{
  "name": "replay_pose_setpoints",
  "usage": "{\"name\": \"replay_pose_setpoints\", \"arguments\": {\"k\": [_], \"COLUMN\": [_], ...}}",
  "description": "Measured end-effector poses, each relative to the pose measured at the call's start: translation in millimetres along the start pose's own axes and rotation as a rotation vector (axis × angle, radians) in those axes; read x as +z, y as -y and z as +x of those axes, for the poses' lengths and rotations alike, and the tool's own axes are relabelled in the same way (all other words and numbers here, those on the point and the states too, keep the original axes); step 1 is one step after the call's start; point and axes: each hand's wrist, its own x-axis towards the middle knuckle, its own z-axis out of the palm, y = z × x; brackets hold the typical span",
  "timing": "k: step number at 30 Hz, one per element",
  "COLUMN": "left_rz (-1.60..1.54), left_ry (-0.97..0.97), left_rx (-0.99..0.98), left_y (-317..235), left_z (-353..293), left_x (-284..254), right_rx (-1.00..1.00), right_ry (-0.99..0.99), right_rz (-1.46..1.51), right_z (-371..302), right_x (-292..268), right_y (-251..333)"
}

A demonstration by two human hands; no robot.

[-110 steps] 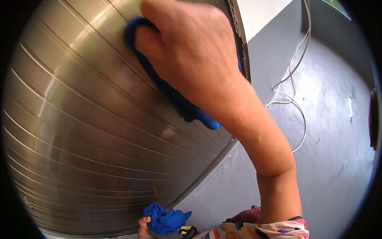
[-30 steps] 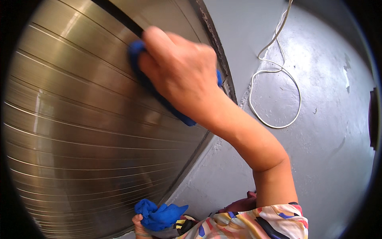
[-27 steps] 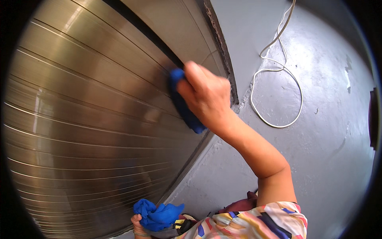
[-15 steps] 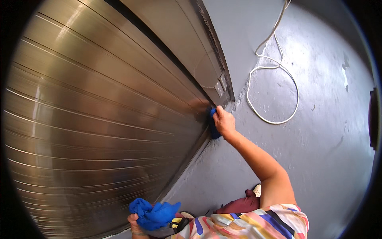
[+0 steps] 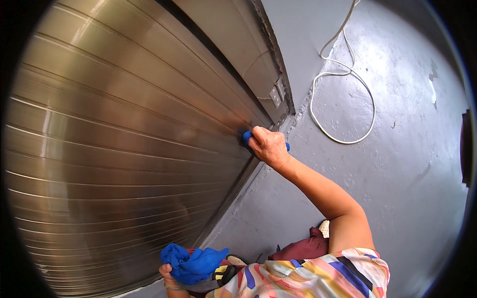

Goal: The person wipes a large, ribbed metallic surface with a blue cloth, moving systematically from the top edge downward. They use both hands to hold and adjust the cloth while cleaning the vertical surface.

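Observation:
My right hand is closed around a bunched blue cloth, which presses at the lower edge of a shiny brownish metal door with parallel grooves. Only bits of that cloth show past my fingers and palm. At the lower left, my left hand grips a larger crumpled blue cloth that hangs loosely in folds. It is held close to my body and beside the door; most of this hand's fingers are hidden behind the fabric.
Along the door runs a metal frame with a small hinge-like plate near its bottom corner. A looped white cable lies on the grey painted floor. A dark object stands at the far right edge.
My right hand has moved a little left along the door's lower edge with the cloth, and its back now turns upward. My left hand and its cloth have barely moved.

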Motion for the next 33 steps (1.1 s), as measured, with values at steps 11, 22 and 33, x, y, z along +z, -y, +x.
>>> {"name": "replay_pose_setpoints", "arguments": {"k": [11, 22, 33], "left_rz": [-0.137, -0.223, -0.089], "left_ry": [0.098, 0.254, 0.496], "left_rx": [-0.142, -0.126, -0.333], "left_y": [-16.4, -18.4, -35.4], "left_z": [4.0, 15.1, 71.0], "left_x": [56.9, 30.4, 37.1], "right_rx": [-0.266, -0.505, -0.351], "right_ry": [-0.162, -0.477, -0.451], "right_rz": [0.104, 0.140, 0.173], "right_z": [112.6, 251.8, 210.9], "right_x": [-64.0, -127.3, -99.4], "right_y": [90.2, 212.2, 187.1]}}
